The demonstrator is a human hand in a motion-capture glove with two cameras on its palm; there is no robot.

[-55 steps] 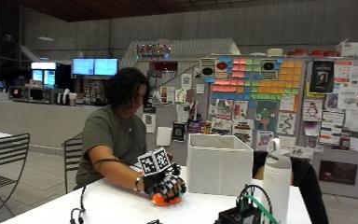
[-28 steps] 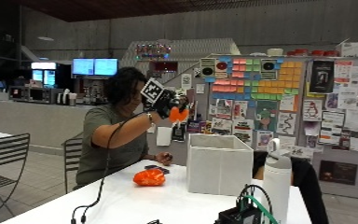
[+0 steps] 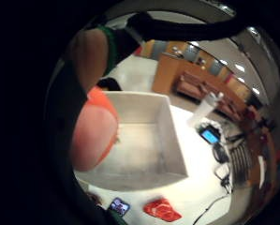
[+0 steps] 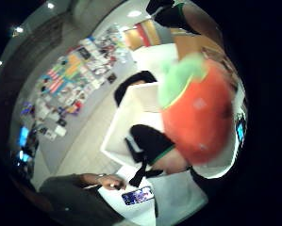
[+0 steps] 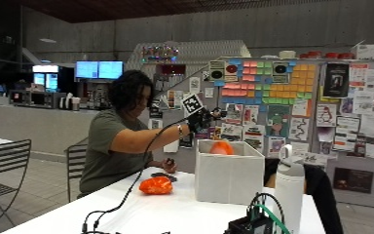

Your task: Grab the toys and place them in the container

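No legible text, label, brand or number on the noticeboard (image 5: 304,107) papers, screens (image 5: 99,69) or container (image 5: 229,176).

**What the person wears**

The person (image 5: 119,141) at the table wears a short-sleeved olive-grey T-shirt and has dark, wavy hair reaching about the shoulders. The right hand (image 5: 200,119) is in a black fabric glove trimmed with a thin green edge at its openings, with black straps across the palm. A pale band sits at the right wrist; the other hand (image 5: 168,165) is bare
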